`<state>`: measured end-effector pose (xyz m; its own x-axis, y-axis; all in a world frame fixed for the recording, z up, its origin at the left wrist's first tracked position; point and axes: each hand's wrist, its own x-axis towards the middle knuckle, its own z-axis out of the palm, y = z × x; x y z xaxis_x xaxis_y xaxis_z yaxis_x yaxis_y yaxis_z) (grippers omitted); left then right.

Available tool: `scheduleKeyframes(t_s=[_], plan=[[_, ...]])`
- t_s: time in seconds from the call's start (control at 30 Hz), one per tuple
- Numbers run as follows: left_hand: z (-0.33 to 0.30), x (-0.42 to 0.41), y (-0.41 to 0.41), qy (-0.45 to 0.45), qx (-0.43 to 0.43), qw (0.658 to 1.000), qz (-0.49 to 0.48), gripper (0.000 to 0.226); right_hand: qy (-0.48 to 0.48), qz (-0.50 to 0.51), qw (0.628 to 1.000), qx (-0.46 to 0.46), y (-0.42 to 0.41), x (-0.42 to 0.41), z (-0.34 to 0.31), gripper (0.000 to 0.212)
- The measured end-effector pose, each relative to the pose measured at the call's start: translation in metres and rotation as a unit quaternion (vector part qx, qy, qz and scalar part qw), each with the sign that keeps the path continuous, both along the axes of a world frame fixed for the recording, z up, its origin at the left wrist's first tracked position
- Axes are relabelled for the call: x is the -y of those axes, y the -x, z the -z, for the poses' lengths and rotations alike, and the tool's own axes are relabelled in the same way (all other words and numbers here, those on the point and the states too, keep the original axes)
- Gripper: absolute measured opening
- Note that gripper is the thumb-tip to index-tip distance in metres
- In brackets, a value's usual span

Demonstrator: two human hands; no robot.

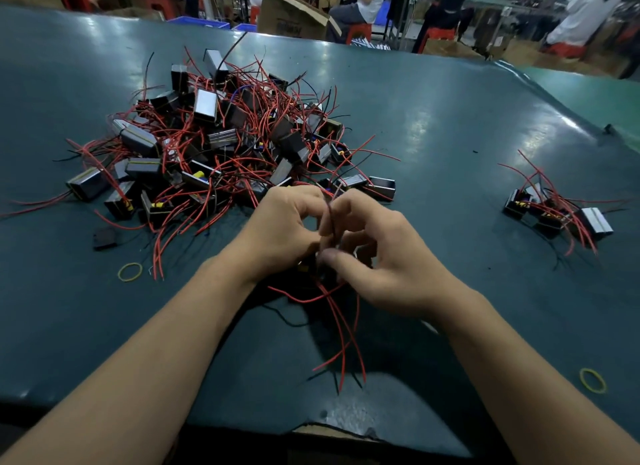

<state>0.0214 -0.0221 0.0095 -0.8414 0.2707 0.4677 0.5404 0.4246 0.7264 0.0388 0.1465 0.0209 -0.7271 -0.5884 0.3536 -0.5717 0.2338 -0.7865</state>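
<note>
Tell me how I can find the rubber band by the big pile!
Start at the big pile of black boxes and red wires on the green table. Just below its near left edge lies a yellow rubber band; the other band lies far right.

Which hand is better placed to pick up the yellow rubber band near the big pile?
Left. The left hand lies nearer that rubber band, on its side; the right hand would have to cross over the wired part both hands hold.

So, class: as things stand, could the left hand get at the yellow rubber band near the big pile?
Probably yes: mostly bare table lies between the left hand and the rubber band, though its fingers now grip a wired part.
</note>
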Motion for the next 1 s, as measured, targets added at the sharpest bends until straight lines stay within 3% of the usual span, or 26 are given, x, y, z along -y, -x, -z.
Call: scheduleKeyframes(t_s=[0.07,0.17,0.3,0.37,0.43,0.63,0.73,1.0], plan=[[0.000,-0.002,-0.001,0.023,-0.044,0.999,-0.006,0.033,0.045,0.021,0.999,0.021,0.000,0.002,-0.002,0.013],[0.001,-0.005,-0.002,-0.052,-0.056,0.996,-0.048,0.027,0.127,0.064,0.989,0.047,0.005,0.003,-0.004,0.025],[-0.001,-0.004,-0.006,-0.127,-0.009,0.990,-0.061,0.008,0.164,0.106,0.975,0.105,0.012,-0.002,-0.007,0.015],[-0.003,-0.006,-0.008,-0.204,0.021,0.977,-0.062,0.014,0.188,0.111,0.966,0.140,0.013,-0.004,-0.008,0.007],[-0.005,-0.008,-0.008,-0.264,0.050,0.961,-0.072,0.017,0.213,0.119,0.957,0.158,0.014,-0.004,-0.008,0.013],[-0.004,-0.018,-0.013,-0.278,0.073,0.957,-0.038,0.009,0.292,0.103,0.927,0.211,0.016,-0.001,-0.005,0.010],[-0.003,-0.022,-0.013,-0.277,0.066,0.958,-0.031,0.017,0.314,0.105,0.918,0.217,0.017,-0.002,-0.005,0.011],[-0.003,-0.023,-0.013,-0.259,0.049,0.963,-0.051,0.024,0.283,0.139,0.936,0.157,0.018,-0.005,-0.005,0.009]])
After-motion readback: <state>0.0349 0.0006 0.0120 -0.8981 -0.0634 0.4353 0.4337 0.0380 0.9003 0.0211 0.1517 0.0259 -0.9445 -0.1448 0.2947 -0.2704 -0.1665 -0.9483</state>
